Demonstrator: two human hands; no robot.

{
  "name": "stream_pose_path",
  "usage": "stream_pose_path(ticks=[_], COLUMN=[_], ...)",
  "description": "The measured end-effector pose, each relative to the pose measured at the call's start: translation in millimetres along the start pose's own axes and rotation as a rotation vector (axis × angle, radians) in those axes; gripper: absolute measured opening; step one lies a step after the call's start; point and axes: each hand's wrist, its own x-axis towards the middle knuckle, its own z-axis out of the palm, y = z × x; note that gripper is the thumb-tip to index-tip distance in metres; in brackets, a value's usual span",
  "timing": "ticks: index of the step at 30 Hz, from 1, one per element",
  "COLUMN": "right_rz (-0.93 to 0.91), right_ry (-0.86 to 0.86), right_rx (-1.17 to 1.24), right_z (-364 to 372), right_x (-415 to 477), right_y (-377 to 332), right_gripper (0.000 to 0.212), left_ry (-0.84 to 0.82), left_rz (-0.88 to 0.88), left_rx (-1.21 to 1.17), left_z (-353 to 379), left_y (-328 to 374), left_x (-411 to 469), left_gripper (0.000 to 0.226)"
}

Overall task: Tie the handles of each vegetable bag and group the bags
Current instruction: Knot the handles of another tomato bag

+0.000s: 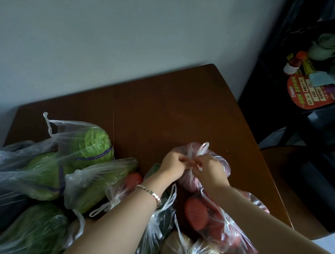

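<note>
Both hands meet over the pink bag (222,162), which sits on the brown table (164,107) near its right edge, beyond the other bags; the left hand (173,163) is curled, thumb and fingers pinching the clear plastic at the bag's neck; the right hand (209,168) is curled too, pinching the handles (203,147), one loop of which stands up just above the knuckles; the two hands nearly touch. The left wrist wears a silver bracelet (151,192).

Just nearer, under the right forearm, lies the tomato bag (215,228), its neck drawn into a knot; a tan bag (176,249) sits at the bottom edge, touching it. On the left the cabbage bag (73,152) lies with one handle loop sticking up loose; a white knot (115,199) shows between it and the left forearm, though which bag it closes I cannot tell.

To the right stands a dark shelf (273,84); on it are a bottle (293,64) with an orange cap and a white label, and an orange card (317,93) covered in print; both the label and the print are too blurred to read.
</note>
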Motion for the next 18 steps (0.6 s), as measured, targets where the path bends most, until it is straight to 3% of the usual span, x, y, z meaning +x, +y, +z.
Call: stream_pose_path(ticks=[4,12,15,18], right_rz=[0.013,0.107,0.220,0.258], right_ry=[-0.084,0.057,-0.047,-0.221], right_rx=[-0.059,0.357,0.581,0.632], right_z=[0,0,-4,-15], right_x=[5,-3,2,6], right_y=[-1,3,6,13], right_gripper=[0.020,0.012,0.019,0.021], left_ry=[0.026,0.168,0.188,0.159], left_rz=[-0.007,0.212,0.242,0.226], left_rx=[-0.042,0.015,0.016,-0.024], left_z=[0,7,7,11], left_y=[-4,-16,-19,-21], left_x=[-5,-14,-13,-12], left_gripper=[0.023,0.015,0.015,0.014])
